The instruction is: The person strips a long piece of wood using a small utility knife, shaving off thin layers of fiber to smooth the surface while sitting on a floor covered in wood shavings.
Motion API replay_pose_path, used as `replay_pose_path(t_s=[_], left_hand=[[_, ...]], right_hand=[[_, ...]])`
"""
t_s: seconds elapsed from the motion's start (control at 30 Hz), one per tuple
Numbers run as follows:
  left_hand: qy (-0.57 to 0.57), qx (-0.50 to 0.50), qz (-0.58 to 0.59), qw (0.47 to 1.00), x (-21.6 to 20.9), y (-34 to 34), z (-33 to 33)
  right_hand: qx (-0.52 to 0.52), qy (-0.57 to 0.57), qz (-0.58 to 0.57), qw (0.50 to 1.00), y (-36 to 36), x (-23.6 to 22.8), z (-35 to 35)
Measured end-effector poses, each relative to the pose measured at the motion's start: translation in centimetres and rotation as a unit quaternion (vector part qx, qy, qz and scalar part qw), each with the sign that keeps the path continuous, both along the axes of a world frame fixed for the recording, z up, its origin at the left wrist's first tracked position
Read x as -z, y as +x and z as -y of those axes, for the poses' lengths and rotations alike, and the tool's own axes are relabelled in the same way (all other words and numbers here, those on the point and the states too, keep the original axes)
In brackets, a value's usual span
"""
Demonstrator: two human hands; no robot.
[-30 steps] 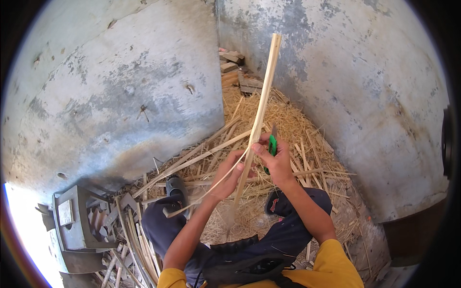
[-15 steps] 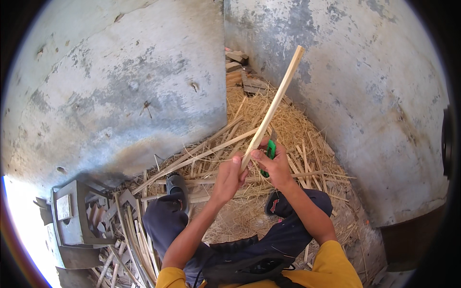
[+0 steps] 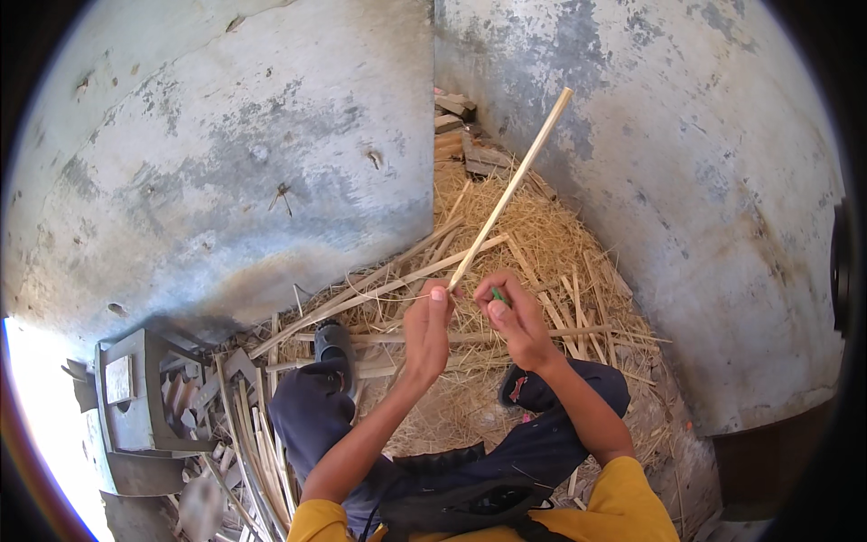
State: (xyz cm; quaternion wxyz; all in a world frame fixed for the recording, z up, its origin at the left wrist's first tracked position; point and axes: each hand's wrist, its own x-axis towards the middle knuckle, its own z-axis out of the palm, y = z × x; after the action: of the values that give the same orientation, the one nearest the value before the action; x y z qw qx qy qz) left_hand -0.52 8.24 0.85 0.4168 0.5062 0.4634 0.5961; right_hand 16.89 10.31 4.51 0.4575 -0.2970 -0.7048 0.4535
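A long, pale, squared wooden stick (image 3: 511,188) slants up and away to the right. My left hand (image 3: 427,332) is closed around its lower end, thumb on top. Just to the right, my right hand (image 3: 520,327) has its fingers curled round a green-handled utility knife (image 3: 498,294). Only a bit of green shows between the fingers; the blade is hidden. The right hand is close to the stick's lower end but apart from it.
Straw-like shavings (image 3: 551,235) and loose wooden strips (image 3: 397,287) cover the floor between two worn walls. A grey metal frame (image 3: 135,397) stands at the left by more strips (image 3: 271,452). My shoes (image 3: 334,341) rest among the shavings.
My right hand has come off the stick and turned, so its fingers cover most of the green knife. The stick's lower part has tipped slightly left; my left hand keeps hold.
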Motion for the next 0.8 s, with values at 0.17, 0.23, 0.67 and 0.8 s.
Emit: replay_pose_path(t_s=[0.17,0.23,0.67,0.8], left_hand=[[0.003,-0.010,-0.021,1.000,-0.1,0.1,0.0],[0.005,-0.014,-0.025,1.000,0.3,0.0,-0.3],[-0.011,-0.005,-0.035,0.999,0.5,-0.1,-0.3],[-0.014,0.006,-0.049,0.999,0.7,-0.2,-0.3]], right_hand=[[0.012,0.022,0.105,0.994,-0.6,-0.7,0.5],[0.022,0.031,0.115,0.993,-0.7,-0.6,0.5],[0.046,0.073,0.173,0.981,-0.7,0.8,0.3],[0.039,0.072,0.188,0.979,-0.7,0.4,0.3]])
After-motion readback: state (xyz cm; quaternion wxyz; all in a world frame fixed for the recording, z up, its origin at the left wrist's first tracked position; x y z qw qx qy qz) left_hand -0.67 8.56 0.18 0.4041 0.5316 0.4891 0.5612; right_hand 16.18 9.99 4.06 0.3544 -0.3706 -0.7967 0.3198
